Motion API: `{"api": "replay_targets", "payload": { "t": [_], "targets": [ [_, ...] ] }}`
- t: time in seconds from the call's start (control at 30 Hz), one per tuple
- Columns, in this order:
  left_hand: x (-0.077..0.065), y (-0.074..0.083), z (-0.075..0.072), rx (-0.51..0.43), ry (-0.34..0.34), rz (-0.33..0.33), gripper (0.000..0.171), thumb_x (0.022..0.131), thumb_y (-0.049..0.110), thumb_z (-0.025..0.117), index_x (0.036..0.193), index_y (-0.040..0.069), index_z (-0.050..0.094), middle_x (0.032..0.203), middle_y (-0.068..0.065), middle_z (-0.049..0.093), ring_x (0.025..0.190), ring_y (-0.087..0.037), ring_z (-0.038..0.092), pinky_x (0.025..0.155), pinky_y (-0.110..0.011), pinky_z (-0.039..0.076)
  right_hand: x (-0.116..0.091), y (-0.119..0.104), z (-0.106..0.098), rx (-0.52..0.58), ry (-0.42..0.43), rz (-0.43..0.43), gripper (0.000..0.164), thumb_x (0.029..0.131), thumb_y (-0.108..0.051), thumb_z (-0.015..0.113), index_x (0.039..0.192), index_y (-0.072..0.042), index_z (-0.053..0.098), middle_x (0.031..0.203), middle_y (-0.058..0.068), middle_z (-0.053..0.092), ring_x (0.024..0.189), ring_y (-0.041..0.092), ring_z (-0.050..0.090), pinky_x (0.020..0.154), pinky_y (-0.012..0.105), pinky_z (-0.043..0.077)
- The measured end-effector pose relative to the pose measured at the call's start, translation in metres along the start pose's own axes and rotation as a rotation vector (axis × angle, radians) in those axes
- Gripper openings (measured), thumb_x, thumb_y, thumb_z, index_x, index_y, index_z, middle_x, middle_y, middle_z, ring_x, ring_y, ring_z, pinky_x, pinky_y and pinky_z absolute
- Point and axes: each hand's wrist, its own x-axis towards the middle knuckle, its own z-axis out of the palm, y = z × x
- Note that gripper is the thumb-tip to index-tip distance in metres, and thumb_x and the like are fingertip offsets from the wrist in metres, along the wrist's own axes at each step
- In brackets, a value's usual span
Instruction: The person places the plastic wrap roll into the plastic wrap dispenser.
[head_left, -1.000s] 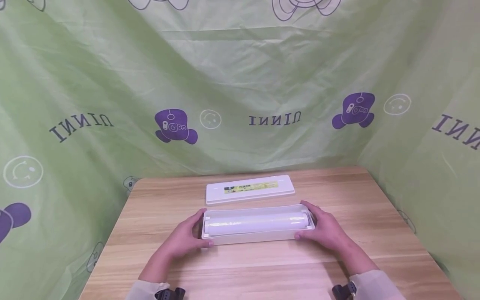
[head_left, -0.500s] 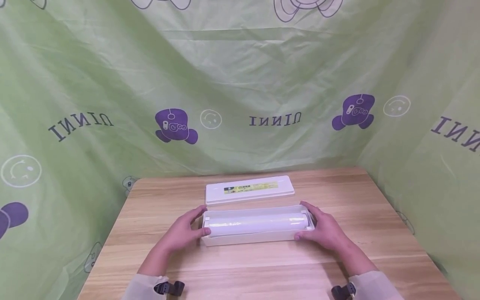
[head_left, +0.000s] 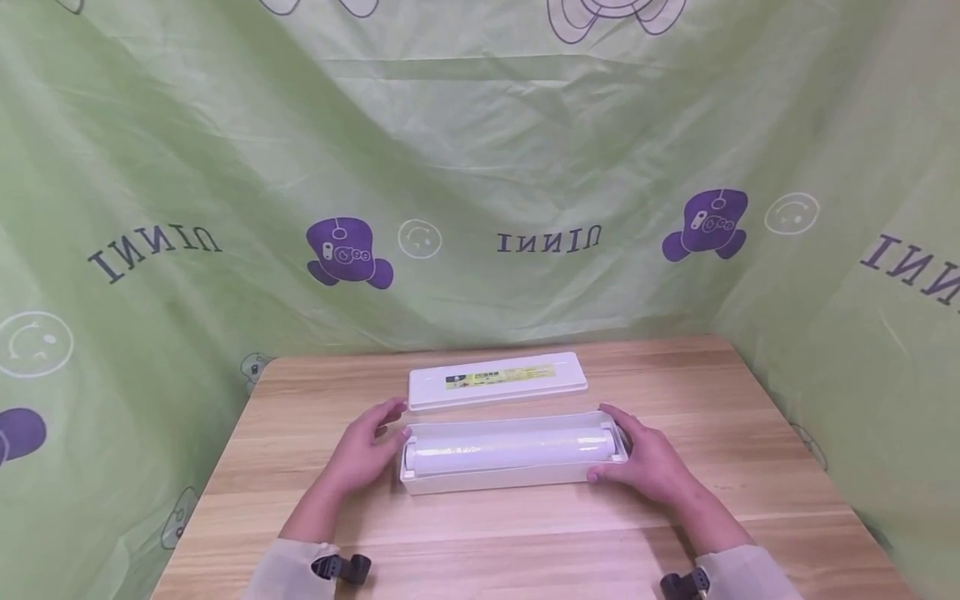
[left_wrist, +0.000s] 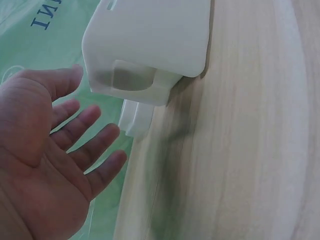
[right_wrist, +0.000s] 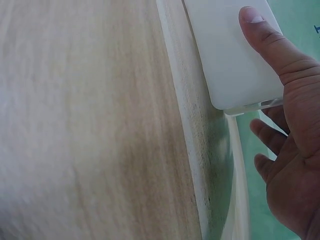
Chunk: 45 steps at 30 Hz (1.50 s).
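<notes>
A long white plastic box (head_left: 495,482) without its lid sits on the table, with a shiny white film-like roll (head_left: 510,450) lying lengthwise inside. At the box's right end is my right hand (head_left: 651,462); its thumb presses the front wall and its other fingers reach round the end, as the right wrist view also shows. My left hand (head_left: 362,454) is beside the left end, fingers spread and relaxed, thumb close to the top corner. In the left wrist view the palm faces the box end (left_wrist: 132,75); whether the thumb touches it I cannot tell.
Behind the box lies a flat white lid (head_left: 427,392) with a yellow printed label (head_left: 498,377). The wooden table (head_left: 495,542) ends at green printed cloth (head_left: 480,167) hanging at the back and both sides.
My left hand has loosened from the box's left end: its thumb has lifted off the front wall and moved up and back. My right hand stays at the right end. The box has barely shifted.
</notes>
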Motion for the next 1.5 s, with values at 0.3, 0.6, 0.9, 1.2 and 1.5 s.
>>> {"api": "replay_targets", "payload": {
  "t": [0.3,0.6,0.9,1.2,1.5],
  "targets": [
    [0.013,-0.006,0.000,0.007,0.061,-0.013,0.055,0.094,0.023,0.067,0.144,0.010,0.048,0.137,-0.008,0.055,0.128,-0.028,0.051,0.106,-0.049,0.042,-0.001,0.000,0.000,0.024,-0.012,0.014,0.114,0.051,-0.060,0.090,0.149,-0.029,0.041,0.130,0.017,0.061,0.114,0.036,0.059,0.102,0.058,0.041],
    [0.028,-0.011,0.004,-0.015,0.093,-0.035,0.054,0.093,0.019,0.068,0.142,0.007,0.049,0.137,-0.013,0.055,0.128,-0.031,0.050,0.107,-0.050,0.041,-0.001,-0.001,-0.001,0.017,-0.012,0.015,0.114,0.051,-0.061,0.089,0.149,-0.027,0.041,0.130,0.017,0.060,0.114,0.035,0.058,0.103,0.057,0.041],
    [0.043,-0.012,0.012,-0.017,0.118,-0.079,0.059,0.092,0.022,0.069,0.143,0.004,0.047,0.141,-0.014,0.052,0.129,-0.032,0.048,0.108,-0.050,0.039,-0.002,-0.003,-0.001,0.018,-0.012,0.014,0.114,0.052,-0.060,0.089,0.149,-0.026,0.041,0.130,0.017,0.061,0.113,0.034,0.059,0.102,0.056,0.042],
    [0.063,-0.008,0.019,-0.022,0.126,-0.147,0.067,0.089,0.025,0.071,0.148,0.009,0.043,0.145,-0.014,0.047,0.133,-0.033,0.044,0.109,-0.053,0.036,-0.002,-0.002,-0.003,0.020,-0.014,0.035,0.114,0.051,-0.061,0.089,0.149,-0.029,0.040,0.133,0.018,0.059,0.116,0.036,0.057,0.103,0.058,0.041],
    [0.073,-0.006,0.021,0.001,0.128,-0.153,0.073,0.082,0.021,0.077,0.147,0.009,0.044,0.146,-0.020,0.044,0.133,-0.040,0.041,0.111,-0.057,0.032,-0.002,-0.003,-0.001,0.022,-0.019,0.032,0.114,0.051,-0.060,0.090,0.149,-0.028,0.040,0.132,0.018,0.059,0.117,0.037,0.057,0.103,0.059,0.040]
  ]
}}
